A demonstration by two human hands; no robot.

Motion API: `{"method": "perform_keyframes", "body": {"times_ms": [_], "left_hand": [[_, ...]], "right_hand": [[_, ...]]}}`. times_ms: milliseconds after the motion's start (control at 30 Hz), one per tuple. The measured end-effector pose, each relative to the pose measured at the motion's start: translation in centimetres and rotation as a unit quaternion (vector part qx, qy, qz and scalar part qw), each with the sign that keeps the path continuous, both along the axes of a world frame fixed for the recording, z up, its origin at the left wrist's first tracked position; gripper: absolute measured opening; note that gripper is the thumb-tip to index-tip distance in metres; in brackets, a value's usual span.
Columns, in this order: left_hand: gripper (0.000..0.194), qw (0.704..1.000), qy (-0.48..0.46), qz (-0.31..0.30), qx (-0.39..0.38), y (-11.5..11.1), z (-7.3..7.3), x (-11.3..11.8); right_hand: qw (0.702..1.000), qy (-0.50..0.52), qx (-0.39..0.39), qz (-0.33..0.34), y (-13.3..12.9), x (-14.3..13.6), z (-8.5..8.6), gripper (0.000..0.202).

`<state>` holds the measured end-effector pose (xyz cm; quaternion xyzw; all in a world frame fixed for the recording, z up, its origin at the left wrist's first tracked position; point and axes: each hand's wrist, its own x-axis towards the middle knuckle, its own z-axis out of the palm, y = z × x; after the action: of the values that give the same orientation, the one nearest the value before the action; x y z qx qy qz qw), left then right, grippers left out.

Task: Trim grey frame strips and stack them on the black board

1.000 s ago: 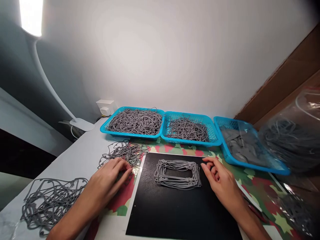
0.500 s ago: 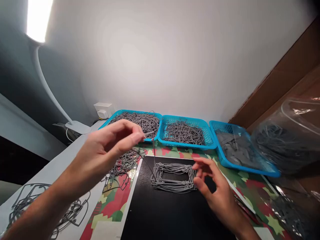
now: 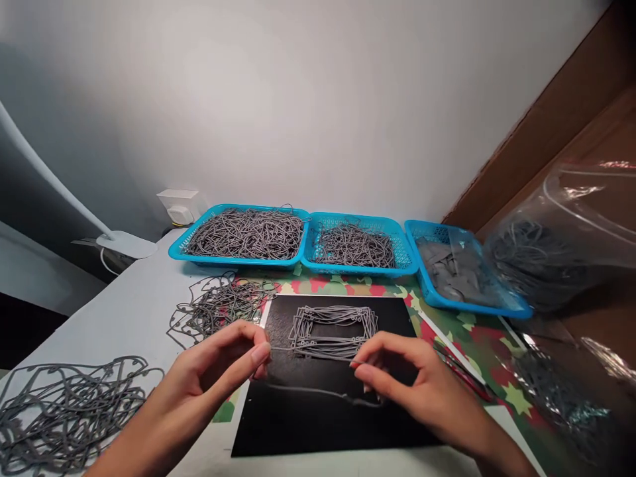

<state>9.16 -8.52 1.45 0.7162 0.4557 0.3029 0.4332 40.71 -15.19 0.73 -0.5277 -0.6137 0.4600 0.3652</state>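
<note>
Since one thin grey loop (image 3: 308,389) spans the gap between the two hands over the black mat (image 3: 298,424), it's probably pulled long to keep the floppy strand from twisting. Left hand (image 3: 196,384): thumb and forefinger pinched on one end, no wide spread. Right hand (image 3: 427,381): fingertips almost meeting, seemingly gripping the opposite end — exact contact partly hidden by the thumb. Just beyond, a stack of grey frames (image 3: 328,346) lies flat on the mat, outlines roughly aligned, likely so the pile keeps shape; dark backing presumably helps grey show up. Tangled heap (image 3: 69,411) sits on the bench (image 3: 139,291) beside the left forearm — within easy reach.
</note>
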Motion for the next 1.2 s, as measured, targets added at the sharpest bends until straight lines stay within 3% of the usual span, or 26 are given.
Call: {"method": "perform_keyframes", "body": {"times_ms": [100, 200, 300, 367, 467, 567, 767, 933, 1033, 1100, 1200], "left_hand": [[0.025, 0.995, 0.001, 0.025, 0.1, -1.0, -3.3, -0.7], [0.017, 0.972, 0.074, -0.02, 0.221, -2.4, -6.6, -1.6], [0.029, 0.958, 0.153, -0.111, 0.217, -3.9, -9.2, -2.8], [0.022, 0.959, 0.154, -0.155, 0.18, -4.5, -10.0, -3.5], [0.02, 0.973, 0.122, -0.145, 0.131, -4.8, -10.0, -3.6], [0.015, 0.98, 0.133, -0.1, 0.111, -4.7, -9.4, -2.8], [0.025, 0.975, 0.148, -0.139, 0.094, -5.1, -9.3, -1.5], [0.039, 0.976, 0.143, -0.109, 0.121, -5.1, -10.8, -1.7], [0.037, 0.982, 0.152, -0.065, 0.089, -4.3, -11.2, -1.9], [0.03, 0.985, 0.149, -0.057, 0.065, -3.3, -10.4, -1.9], [0.021, 0.985, 0.134, -0.097, 0.05, -1.5, -7.8, -1.6]], "right_hand": [[0.992, -0.052, 0.113, -0.02, -0.3, 0.8, 0.7, 0.01], [0.956, -0.179, 0.227, 0.051, -1.4, 1.4, 0.6, 0.018], [0.926, -0.27, 0.209, 0.163, -3.3, 2.1, -0.7, 0.02], [0.935, -0.261, 0.163, 0.179, -4.5, 2.5, -1.9, 0.015], [0.965, -0.217, 0.114, 0.089, -5.2, 2.9, -3.6, 0.016], [0.97, -0.226, 0.091, -0.029, -4.5, 2.4, -5.2, 0.014], [0.945, -0.305, 0.098, -0.07, -3.3, -0.6, -7.4, 0.018], [0.945, -0.301, 0.119, -0.045, -3.6, -1.4, -6.7, 0.023], [0.958, -0.26, 0.105, -0.053, -3.4, -0.9, -5.8, 0.023], [0.966, -0.233, 0.088, -0.064, -3.1, -0.3, -5.3, 0.018], [0.974, -0.204, 0.067, -0.071, -2.3, 0.5, -4.8, 0.016]]}}
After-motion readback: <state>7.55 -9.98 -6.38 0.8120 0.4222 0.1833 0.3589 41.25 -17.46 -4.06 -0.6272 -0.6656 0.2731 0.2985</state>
